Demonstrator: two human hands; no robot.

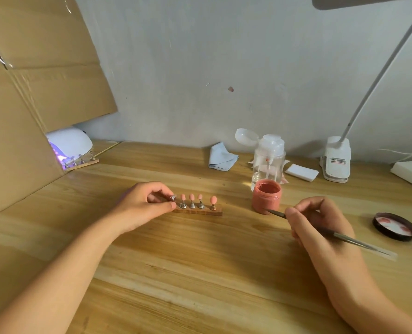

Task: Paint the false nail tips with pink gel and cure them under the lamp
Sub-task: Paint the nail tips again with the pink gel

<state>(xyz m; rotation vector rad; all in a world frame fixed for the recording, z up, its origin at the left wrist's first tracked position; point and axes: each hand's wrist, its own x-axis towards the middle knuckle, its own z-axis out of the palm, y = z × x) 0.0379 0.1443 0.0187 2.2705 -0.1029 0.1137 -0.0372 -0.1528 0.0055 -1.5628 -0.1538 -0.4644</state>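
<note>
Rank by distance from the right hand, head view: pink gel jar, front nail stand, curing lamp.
1. pink gel jar, just left of the right hand.
2. front nail stand, farther left, at the left hand.
3. curing lamp, far back left.

Far nail stand point(84, 163) partly behind cardboard point(19, 141)

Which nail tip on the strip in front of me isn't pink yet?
The leftmost tip, held by the left hand: it looks clear or silvery, while the four tips to its right are pink.
</note>
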